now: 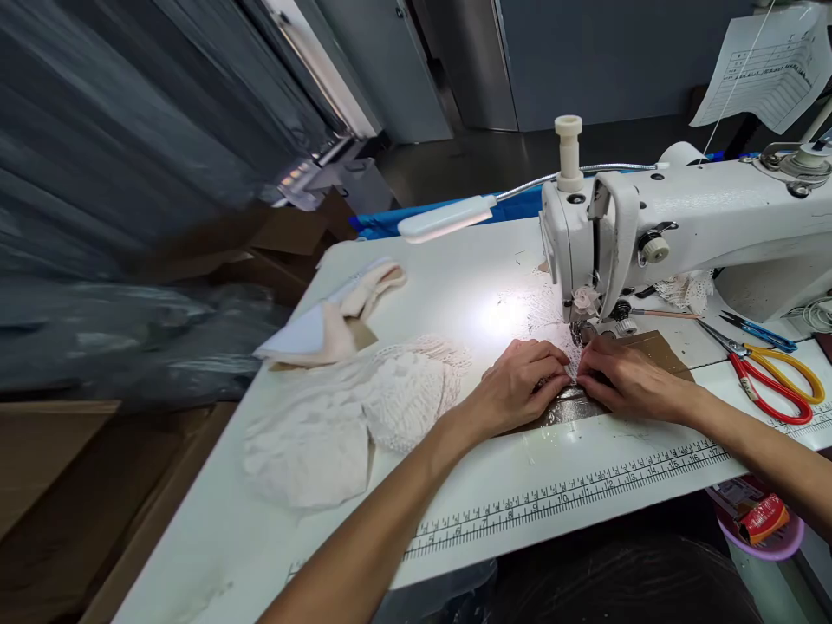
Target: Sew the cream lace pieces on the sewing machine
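A white sewing machine [702, 217] stands at the right of a white table. Just in front of its presser foot, my left hand [523, 386] pinches the edge of white lace [572, 351]. Close on the right side, my right hand [617, 377] pinches the same lace, its fingertips almost touching those of the left. Brown tape [578, 407] covers the table beneath both hands. More white lace fabric [396, 394] lies heaped to the left of my left hand. The lace partly vanishes under the foot and the fingers.
Red-and-yellow-handled scissors [773, 381] and blue snips [758, 332] lie right of my right hand. A lamp [448, 218] reaches over the table's back. Folded fabric [325, 329] rests at the left. A printed ruler [559, 503] runs along the front edge; cardboard boxes [58, 468] stand left.
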`<act>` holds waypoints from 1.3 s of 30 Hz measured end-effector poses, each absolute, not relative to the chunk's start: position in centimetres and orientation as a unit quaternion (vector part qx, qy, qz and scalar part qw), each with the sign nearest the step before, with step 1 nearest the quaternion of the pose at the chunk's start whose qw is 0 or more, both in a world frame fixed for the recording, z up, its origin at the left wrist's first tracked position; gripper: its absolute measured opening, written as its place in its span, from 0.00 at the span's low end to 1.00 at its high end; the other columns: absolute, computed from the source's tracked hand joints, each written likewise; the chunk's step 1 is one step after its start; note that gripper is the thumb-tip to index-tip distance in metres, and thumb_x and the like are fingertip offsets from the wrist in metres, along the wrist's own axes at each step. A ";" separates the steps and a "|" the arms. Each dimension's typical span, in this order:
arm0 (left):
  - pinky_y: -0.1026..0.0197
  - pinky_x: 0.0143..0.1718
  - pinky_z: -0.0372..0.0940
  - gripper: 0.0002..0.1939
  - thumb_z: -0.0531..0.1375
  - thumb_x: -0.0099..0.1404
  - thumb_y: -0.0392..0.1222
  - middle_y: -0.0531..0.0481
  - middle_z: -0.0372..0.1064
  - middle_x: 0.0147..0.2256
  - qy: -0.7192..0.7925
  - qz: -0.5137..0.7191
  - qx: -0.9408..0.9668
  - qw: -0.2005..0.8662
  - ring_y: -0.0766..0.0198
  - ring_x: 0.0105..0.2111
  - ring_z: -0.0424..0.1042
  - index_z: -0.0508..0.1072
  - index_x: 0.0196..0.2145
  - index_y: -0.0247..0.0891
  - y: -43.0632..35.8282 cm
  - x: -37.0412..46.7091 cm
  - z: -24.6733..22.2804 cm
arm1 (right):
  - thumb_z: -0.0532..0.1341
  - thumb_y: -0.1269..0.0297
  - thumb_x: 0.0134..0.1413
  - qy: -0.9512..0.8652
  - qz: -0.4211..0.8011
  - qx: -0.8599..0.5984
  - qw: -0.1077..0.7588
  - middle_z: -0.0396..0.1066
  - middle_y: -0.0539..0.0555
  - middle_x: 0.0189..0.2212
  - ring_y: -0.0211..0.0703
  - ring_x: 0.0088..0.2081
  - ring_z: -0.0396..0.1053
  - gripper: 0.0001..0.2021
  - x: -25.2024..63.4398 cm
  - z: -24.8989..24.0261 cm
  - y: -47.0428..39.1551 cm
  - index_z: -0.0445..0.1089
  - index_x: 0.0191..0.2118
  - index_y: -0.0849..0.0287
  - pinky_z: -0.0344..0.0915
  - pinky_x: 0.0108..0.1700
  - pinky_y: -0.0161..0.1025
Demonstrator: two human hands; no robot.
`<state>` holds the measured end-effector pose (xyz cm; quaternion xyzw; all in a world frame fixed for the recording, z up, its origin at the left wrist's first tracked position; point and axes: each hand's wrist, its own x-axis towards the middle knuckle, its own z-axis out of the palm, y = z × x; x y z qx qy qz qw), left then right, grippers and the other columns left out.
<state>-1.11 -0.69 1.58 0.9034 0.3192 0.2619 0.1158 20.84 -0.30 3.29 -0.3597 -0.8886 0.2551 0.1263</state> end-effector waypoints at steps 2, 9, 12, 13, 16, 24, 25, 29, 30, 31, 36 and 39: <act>0.52 0.42 0.67 0.10 0.54 0.72 0.38 0.48 0.75 0.39 0.318 0.266 0.902 0.119 0.61 0.38 0.74 0.73 0.34 0.37 -0.8 -1.2 1.5 | 0.50 0.67 0.64 -0.887 0.254 -0.363 0.132 0.66 0.58 0.37 0.44 0.38 0.65 0.09 20.8 3.2 -0.2 0.66 0.36 0.59 0.64 0.42 0.43; 0.49 0.45 0.68 0.10 0.59 0.71 0.46 0.46 0.75 0.43 0.310 0.265 0.907 0.107 0.58 0.42 0.75 0.74 0.44 0.38 -0.7 -1.5 1.1 | 0.51 0.67 0.63 -0.883 0.281 -0.340 0.160 0.68 0.57 0.36 0.44 0.39 0.66 0.08 21.2 2.6 -0.1 0.66 0.36 0.59 0.64 0.44 0.43; 0.51 0.42 0.70 0.12 0.59 0.71 0.48 0.46 0.75 0.42 0.304 0.287 0.904 0.091 0.60 0.41 0.75 0.74 0.44 0.37 -0.5 -1.3 1.1 | 0.51 0.68 0.63 -0.884 0.271 -0.348 0.157 0.68 0.57 0.35 0.44 0.38 0.66 0.08 21.1 2.5 -0.1 0.65 0.35 0.59 0.64 0.43 0.43; 0.52 0.41 0.71 0.11 0.59 0.71 0.47 0.46 0.75 0.42 0.302 0.295 0.903 0.080 0.60 0.40 0.75 0.74 0.44 0.37 -0.5 -1.2 1.1 | 0.51 0.68 0.63 -0.884 0.269 -0.350 0.155 0.68 0.57 0.35 0.44 0.38 0.66 0.08 21.1 2.5 -0.2 0.65 0.35 0.59 0.65 0.43 0.43; 0.56 0.36 0.72 0.07 0.58 0.72 0.40 0.47 0.76 0.37 0.278 0.323 0.904 0.026 0.62 0.35 0.75 0.75 0.39 0.36 -0.4 -0.6 0.8 | 0.51 0.66 0.65 -0.879 0.273 -0.352 0.170 0.69 0.57 0.35 0.44 0.37 0.67 0.09 21.3 2.4 -0.1 0.66 0.37 0.59 0.66 0.42 0.43; 0.61 0.34 0.75 0.04 0.58 0.70 0.33 0.47 0.76 0.35 0.307 0.416 0.854 0.053 0.65 0.36 0.76 0.72 0.38 0.35 -0.4 -0.4 1.4 | 0.50 0.69 0.64 -0.910 0.168 -0.344 0.160 0.66 0.62 0.43 0.48 0.42 0.66 0.20 22.3 1.6 0.0 0.69 0.57 0.59 0.70 0.46 0.48; 0.61 0.34 0.75 0.04 0.58 0.69 0.33 0.47 0.76 0.36 0.304 0.415 0.856 0.058 0.65 0.36 0.77 0.72 0.38 0.36 -0.4 -0.5 1.5 | 0.51 0.71 0.62 -0.915 0.163 -0.336 0.154 0.65 0.62 0.43 0.48 0.43 0.65 0.20 22.2 1.7 -0.1 0.70 0.56 0.59 0.70 0.46 0.48; 0.58 0.36 0.75 0.03 0.59 0.68 0.32 0.47 0.77 0.36 0.273 0.391 0.877 0.053 0.64 0.36 0.77 0.73 0.37 0.36 -0.4 -0.4 1.4 | 0.54 0.73 0.59 -0.916 0.177 -0.328 0.149 0.66 0.60 0.41 0.48 0.43 0.64 0.19 22.2 2.2 -0.5 0.76 0.51 0.57 0.68 0.47 0.47; 0.57 0.36 0.75 0.03 0.59 0.67 0.32 0.46 0.77 0.36 0.263 0.382 0.885 0.049 0.63 0.36 0.76 0.73 0.37 0.36 -0.4 -0.4 1.4 | 0.54 0.73 0.59 -0.915 0.184 -0.327 0.149 0.66 0.60 0.40 0.48 0.43 0.64 0.18 22.2 2.3 -0.6 0.77 0.49 0.57 0.68 0.47 0.47; 0.57 0.36 0.74 0.04 0.59 0.67 0.32 0.46 0.78 0.36 0.253 0.373 0.892 0.046 0.63 0.36 0.76 0.74 0.36 0.36 -0.4 -0.4 1.3 | 0.55 0.72 0.59 -0.914 0.190 -0.325 0.148 0.66 0.59 0.39 0.47 0.42 0.64 0.17 22.3 2.4 -0.6 0.78 0.48 0.56 0.67 0.47 0.47; 0.56 0.36 0.73 0.06 0.58 0.68 0.31 0.47 0.78 0.34 0.230 0.338 0.912 0.039 0.63 0.33 0.76 0.74 0.35 0.35 -0.4 -0.3 0.8 | 0.56 0.73 0.57 -0.914 0.206 -0.318 0.147 0.67 0.59 0.39 0.47 0.42 0.65 0.17 22.4 2.5 -0.7 0.79 0.46 0.56 0.65 0.48 0.48; 0.57 0.36 0.72 0.06 0.58 0.68 0.32 0.48 0.78 0.35 0.234 0.329 0.915 0.020 0.64 0.32 0.76 0.74 0.36 0.36 -0.5 -0.2 0.7 | 0.56 0.72 0.57 -0.910 0.226 -0.312 0.153 0.69 0.59 0.40 0.47 0.44 0.66 0.16 22.6 2.4 -0.4 0.80 0.44 0.55 0.65 0.49 0.48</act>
